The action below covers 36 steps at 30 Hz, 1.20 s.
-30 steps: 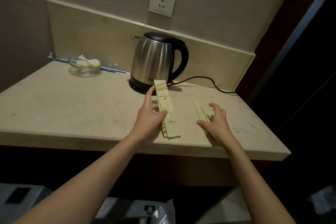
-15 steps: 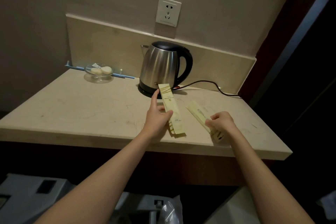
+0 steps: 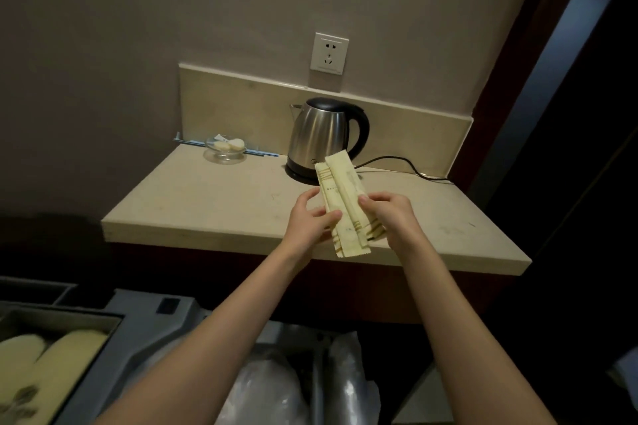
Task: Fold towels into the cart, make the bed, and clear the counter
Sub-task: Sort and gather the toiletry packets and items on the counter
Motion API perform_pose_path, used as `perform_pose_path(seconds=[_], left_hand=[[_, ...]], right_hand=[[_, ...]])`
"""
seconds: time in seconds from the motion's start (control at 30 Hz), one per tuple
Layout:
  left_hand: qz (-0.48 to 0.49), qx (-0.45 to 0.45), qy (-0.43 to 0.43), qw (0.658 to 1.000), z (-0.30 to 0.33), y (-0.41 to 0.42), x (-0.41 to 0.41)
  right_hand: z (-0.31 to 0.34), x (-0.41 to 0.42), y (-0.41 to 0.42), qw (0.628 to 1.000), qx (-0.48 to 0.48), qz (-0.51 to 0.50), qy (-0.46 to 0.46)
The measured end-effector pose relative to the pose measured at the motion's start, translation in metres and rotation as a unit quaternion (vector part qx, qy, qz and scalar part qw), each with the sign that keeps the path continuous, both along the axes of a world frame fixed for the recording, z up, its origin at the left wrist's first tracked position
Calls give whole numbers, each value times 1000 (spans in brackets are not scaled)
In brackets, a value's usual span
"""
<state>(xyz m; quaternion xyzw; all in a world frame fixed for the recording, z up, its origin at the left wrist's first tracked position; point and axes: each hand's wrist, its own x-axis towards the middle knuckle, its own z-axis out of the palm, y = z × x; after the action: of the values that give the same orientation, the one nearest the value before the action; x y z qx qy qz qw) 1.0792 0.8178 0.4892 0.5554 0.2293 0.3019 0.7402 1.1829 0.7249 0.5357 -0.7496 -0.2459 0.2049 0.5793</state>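
Right now I have both hands closed on the same bundle: my left hand (image 3: 309, 217) pinches the near-left edge of the long, flat, pale-yellow paper sachets (image 3: 345, 203) with thumb on top, and my right hand (image 3: 390, 217) curls round their right edge, fingers over the striped lower ends. At least two packets lie overlapped, one partly on top of the other, held lifted just above the front part of the pale stone bench (image 3: 193, 203), their far tips pointing away from me toward the kettle.

I judge the step in hand to be the counter clearing, with the packets gathered into one stack. The next move, as I read it, calls for squaring the ends so nothing slips out, passing the stack to one hand, then carrying it off the bench, probably down toward the grey cart (image 3: 145, 331) below my forearms. Which compartment they belong in I cannot tell.

Just beyond my fingertips stands the brushed-steel electric kettle with a black handle and lid (image 3: 321, 134), on its black base, and its black cord (image 3: 400, 162) trails off to my right along the back of the bench. Further left of my left hand sits a small clear glass dish holding round white pieces (image 3: 226, 148), still to be dealt with. A white wall socket (image 3: 329, 52) is above the kettle. Under my left arm, cream rolled towels (image 3: 48, 366) lie in the cart's tray, and clear plastic bags (image 3: 272, 390) sit between my arms.
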Motion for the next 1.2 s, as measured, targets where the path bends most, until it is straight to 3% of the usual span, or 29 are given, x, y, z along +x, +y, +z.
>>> perform_pose_path(seconds=[0.3,0.53,0.7,0.9,1.2], left_hand=[[50,-82,-5,995,10,33,-133],[68,-27,49,996,3,85,-274],[77,23,135,988,-12,141,-381],[48,59,246,966,-43,232,-503],[47,66,331,940,-81,330,-634]], right_hand=[[-15,-128,56,994,18,105,28],[-32,-248,121,980,-27,197,14],[-51,-343,175,963,-65,258,35],[-99,-466,259,964,-68,250,61],[-131,-595,352,946,-128,264,142]])
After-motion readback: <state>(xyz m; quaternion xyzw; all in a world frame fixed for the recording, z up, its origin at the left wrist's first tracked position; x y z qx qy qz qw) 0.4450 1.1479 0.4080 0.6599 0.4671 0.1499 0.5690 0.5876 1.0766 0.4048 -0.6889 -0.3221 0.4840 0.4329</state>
